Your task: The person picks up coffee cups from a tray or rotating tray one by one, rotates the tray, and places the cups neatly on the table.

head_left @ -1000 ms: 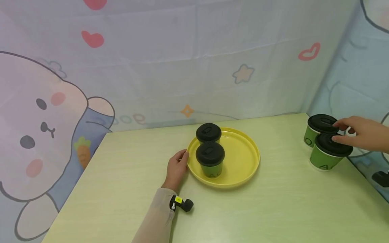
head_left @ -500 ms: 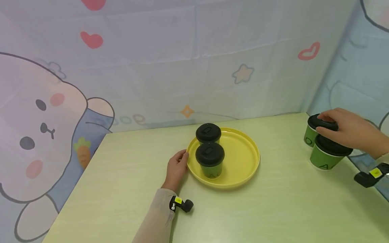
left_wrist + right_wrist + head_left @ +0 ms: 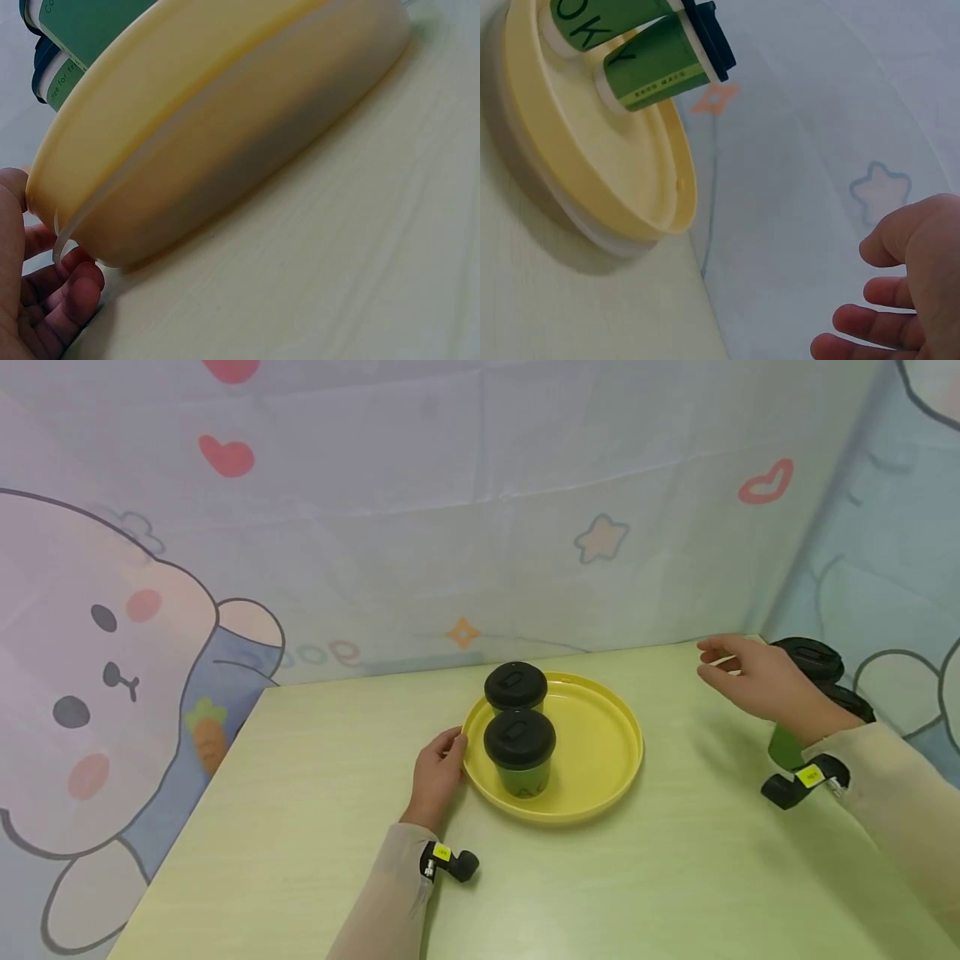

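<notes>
The round yellow tray (image 3: pixel 596 752) lies on the table with two lidded paper cups on its left side: a front cup (image 3: pixel 520 752) and a back cup (image 3: pixel 514 685). Both have black lids and green sides. At the tray's left rim, my left hand (image 3: pixel 437 775) pinches the edge, thumb above and curled fingers (image 3: pixel 82 289) below, as the left wrist view shows. My right hand (image 3: pixel 776 685) hovers right of the tray, holding nothing, its fingers loosely bent. Partly hidden behind that hand and wrist are two more lidded cups, a farther cup (image 3: pixel 813 657) and a nearer cup (image 3: pixel 783 749).
A pale yellow-green table (image 3: pixel 300 802) carries everything. Along its back hangs a cartoon-printed cloth (image 3: pixel 360 552), which continues down the right side behind the two cups there. Each wrist wears a small black camera.
My right hand has come away from above the two right-hand cups and moved left toward the tray with nothing in it. The left hand and the tray have stayed put.
</notes>
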Demonstrator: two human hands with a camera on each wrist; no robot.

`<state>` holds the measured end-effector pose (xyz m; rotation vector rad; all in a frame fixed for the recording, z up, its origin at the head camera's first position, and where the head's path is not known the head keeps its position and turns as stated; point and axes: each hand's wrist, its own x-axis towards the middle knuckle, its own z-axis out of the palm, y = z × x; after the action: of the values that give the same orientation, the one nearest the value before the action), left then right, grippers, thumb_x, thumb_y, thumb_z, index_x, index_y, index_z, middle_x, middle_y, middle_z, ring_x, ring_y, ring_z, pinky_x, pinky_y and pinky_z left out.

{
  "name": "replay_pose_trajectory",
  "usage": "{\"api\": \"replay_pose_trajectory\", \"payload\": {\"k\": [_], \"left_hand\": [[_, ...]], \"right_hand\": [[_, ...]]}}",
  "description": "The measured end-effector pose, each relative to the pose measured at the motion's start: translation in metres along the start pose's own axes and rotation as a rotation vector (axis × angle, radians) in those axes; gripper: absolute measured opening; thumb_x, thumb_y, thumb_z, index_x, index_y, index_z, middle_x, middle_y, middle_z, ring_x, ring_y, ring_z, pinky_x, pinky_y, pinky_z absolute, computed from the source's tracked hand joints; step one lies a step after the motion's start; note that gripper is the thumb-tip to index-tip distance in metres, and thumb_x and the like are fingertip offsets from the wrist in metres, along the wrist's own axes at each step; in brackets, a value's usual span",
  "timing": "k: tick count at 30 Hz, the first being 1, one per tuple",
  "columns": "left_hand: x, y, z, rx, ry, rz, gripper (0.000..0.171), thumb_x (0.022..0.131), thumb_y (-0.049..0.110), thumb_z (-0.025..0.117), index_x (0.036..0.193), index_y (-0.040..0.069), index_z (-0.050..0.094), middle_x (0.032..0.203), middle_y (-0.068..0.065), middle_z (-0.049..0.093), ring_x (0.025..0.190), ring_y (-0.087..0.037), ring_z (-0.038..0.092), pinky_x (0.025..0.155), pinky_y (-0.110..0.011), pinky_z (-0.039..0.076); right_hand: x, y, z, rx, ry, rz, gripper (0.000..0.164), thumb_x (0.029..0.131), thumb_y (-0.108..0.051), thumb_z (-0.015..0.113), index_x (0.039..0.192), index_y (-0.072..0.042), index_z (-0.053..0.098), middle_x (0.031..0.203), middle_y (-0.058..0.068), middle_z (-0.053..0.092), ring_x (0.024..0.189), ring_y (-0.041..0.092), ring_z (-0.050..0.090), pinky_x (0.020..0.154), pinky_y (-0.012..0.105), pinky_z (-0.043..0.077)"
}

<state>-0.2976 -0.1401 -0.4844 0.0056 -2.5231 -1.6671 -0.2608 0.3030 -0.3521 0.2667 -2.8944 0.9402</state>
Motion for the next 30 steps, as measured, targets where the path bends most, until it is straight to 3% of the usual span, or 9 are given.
{"api": "replay_pose_trajectory", "payload": {"k": [3,8,14,19,25,30], "left_hand": [[-0.001,0.001,0.001,-0.001,-0.002,0.002,0.038,0.103,0.038,0.056,0.130,0.015,0.069,0.102,-0.005,0.069,0.084,-0.017,0.059,0.071,-0.027,0.049],[-0.001,0.003,0.002,-0.005,-0.007,0.005,0.036,0.103,0.037,0.056,0.129,0.016,0.070,0.100,-0.004,0.069,0.083,-0.016,0.059,0.071,-0.027,0.049],[-0.002,0.005,0.000,-0.016,-0.018,-0.011,0.036,0.103,0.037,0.057,0.129,0.017,0.069,0.101,-0.005,0.067,0.082,-0.018,0.059,0.071,-0.028,0.049],[-0.002,0.006,-0.001,-0.009,-0.018,-0.016,0.037,0.103,0.038,0.057,0.130,0.016,0.069,0.103,-0.005,0.068,0.084,-0.017,0.059,0.072,-0.027,0.049],[-0.001,0.004,-0.002,-0.011,-0.018,-0.012,0.038,0.103,0.038,0.056,0.131,0.015,0.068,0.103,-0.006,0.069,0.083,-0.016,0.059,0.071,-0.026,0.049],[-0.002,0.005,-0.002,-0.006,-0.013,-0.014,0.038,0.103,0.037,0.056,0.131,0.015,0.068,0.104,-0.005,0.069,0.085,-0.016,0.059,0.072,-0.027,0.049]], "right_hand": [[0.007,0.002,0.017,0.080,-0.009,0.040,0.058,0.107,-0.037,0.044,0.148,0.004,0.042,0.136,0.029,0.052,0.114,0.044,0.060,0.086,0.050,0.055],[0.014,0.016,0.049,0.350,-0.057,0.135,0.057,0.108,-0.030,0.044,0.151,0.007,0.036,0.139,0.031,0.049,0.114,0.043,0.061,0.081,0.036,0.059],[0.016,0.034,0.080,0.648,-0.128,0.268,0.058,0.107,-0.023,0.045,0.153,0.009,0.029,0.145,0.034,0.043,0.103,0.026,0.068,0.083,0.035,0.059],[0.012,0.035,0.098,0.759,-0.172,0.320,0.057,0.105,-0.018,0.049,0.152,0.010,0.030,0.135,0.031,0.052,0.092,0.015,0.070,0.082,0.036,0.059],[0.009,0.033,0.112,0.832,-0.204,0.334,0.055,0.105,-0.015,0.049,0.150,0.012,0.032,0.108,0.007,0.067,0.087,0.013,0.071,0.080,0.034,0.059],[0.008,0.032,0.121,0.908,-0.200,0.341,0.054,0.105,-0.015,0.049,0.149,0.012,0.032,0.098,0.003,0.070,0.081,0.013,0.071,0.076,0.032,0.060]]}}
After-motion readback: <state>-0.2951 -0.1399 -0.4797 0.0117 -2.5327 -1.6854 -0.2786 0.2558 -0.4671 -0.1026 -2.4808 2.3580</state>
